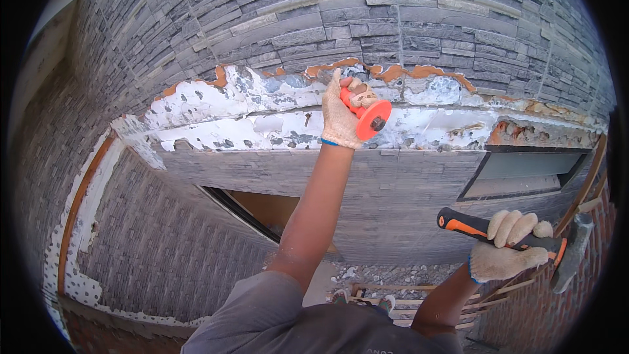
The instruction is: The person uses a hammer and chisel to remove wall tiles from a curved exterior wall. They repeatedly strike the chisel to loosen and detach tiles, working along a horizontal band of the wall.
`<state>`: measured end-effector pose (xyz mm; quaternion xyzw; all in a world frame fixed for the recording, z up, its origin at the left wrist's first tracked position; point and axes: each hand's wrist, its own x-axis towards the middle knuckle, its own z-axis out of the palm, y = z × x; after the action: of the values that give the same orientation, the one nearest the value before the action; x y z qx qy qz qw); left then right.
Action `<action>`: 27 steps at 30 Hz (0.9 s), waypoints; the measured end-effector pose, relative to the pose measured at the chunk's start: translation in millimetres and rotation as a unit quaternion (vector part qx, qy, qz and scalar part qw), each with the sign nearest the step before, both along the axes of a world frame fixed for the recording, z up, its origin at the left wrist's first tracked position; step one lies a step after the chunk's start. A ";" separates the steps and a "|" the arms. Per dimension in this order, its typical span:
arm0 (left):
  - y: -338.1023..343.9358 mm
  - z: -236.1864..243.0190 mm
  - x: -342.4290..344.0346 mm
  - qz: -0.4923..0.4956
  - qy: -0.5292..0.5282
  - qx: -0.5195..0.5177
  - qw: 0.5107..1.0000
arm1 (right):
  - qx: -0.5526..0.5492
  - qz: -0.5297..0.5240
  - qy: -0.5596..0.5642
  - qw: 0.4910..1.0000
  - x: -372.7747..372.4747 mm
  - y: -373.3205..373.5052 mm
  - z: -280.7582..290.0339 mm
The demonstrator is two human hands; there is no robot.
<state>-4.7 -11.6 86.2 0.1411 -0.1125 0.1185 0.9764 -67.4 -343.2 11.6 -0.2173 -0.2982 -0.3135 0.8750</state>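
My left hand (pixel 344 111), in a cream knit glove, is wrapped round the grip of a chisel with an orange round hand guard (pixel 371 121). The chisel's struck end shows as a dark metal stub in the guard's middle. Its tip points up at the ragged lower edge of the grey stone-look tiles (pixel 354 19) and is mostly hidden by the hand. Off to the right, my right hand (pixel 511 249), gloved alike, grips a hammer with a black and orange handle (pixel 468 224). The grey metal head hangs at the far right, apart from the chisel.
A chipped white band (pixel 223 118) with orange-brown patches runs across the wall. Below it are a window opening (pixel 524 174) and a doorway (pixel 268 213). Wooden slats (pixel 406 311) lie under my feet, with rubble (pixel 386 275) beyond. A brown strip (pixel 82 203) edges the left wall.
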 end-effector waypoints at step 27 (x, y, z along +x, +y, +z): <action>21.6 -29.3 -4.8 -0.043 0.037 0.168 0.984 | -0.378 0.168 0.181 0.892 -22.2 184.5 -119.4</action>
<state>-9.5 10.0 56.8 0.3027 -0.1002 0.0505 0.9465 -89.5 -158.7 -107.9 -0.5315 -0.2627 0.0194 0.8051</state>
